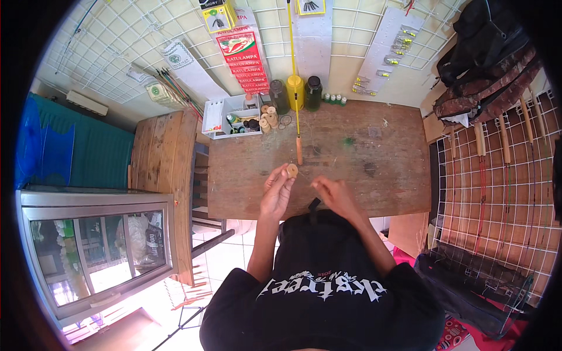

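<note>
The left hand [276,195] holds a small tan disc [293,170], pinched between thumb and fingertips, its round face with a dark centre hole showing. The disc is above the near half of the surface [389,169], somewhat left of its middle. It looks light and stiff, perhaps cork or wood, so it should be dry and easy to grip; if cork, it may dent or chip under hard squeezing. The rim seems the best hold, thumb opposite fingers, leaving the hole free. The right hand [335,193], just beside it and nearer the right edge, has its fingers curled in; I cannot tell whether they pinch anything. Past the disc, the rod [299,150] points its handle toward the near edge. Similar tan rounds [270,119] cluster by the tray [234,135] at the far left corner; bottles [314,93] line the far edge.
</note>
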The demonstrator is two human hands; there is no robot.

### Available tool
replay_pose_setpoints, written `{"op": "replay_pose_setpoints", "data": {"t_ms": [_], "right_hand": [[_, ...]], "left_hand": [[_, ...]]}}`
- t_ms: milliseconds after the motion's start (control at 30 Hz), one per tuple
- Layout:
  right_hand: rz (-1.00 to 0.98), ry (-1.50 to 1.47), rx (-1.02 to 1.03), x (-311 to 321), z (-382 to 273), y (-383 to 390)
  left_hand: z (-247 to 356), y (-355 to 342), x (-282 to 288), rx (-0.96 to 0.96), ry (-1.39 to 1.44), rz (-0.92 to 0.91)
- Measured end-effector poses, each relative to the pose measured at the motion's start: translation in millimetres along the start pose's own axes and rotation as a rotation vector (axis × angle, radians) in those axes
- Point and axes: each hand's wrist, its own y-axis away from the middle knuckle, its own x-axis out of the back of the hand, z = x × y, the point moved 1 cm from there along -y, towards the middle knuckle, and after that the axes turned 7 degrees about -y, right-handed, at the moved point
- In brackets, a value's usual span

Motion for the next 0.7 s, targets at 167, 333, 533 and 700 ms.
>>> {"op": "replay_pose_setpoints", "data": {"t_ms": [167,333,533,700], "right_hand": [[-0.161,0.107,0.048,-3,-13,2],[0.034,0.086,0.017,11,-22,-11],[-0.086,0.15,0.229,-2,-15,0],[0.06,0.096,0.214,4,-23,-11]], "left_hand": [[-13,4,-9,-0.19,-0.555,0.167],[-2,13,-3,0.206,-0.082,-0.128],[-11,2,-14,-0.095,-0.151,0.219],[-10,10,-3,0.033,-0.351,-0.074]]}}
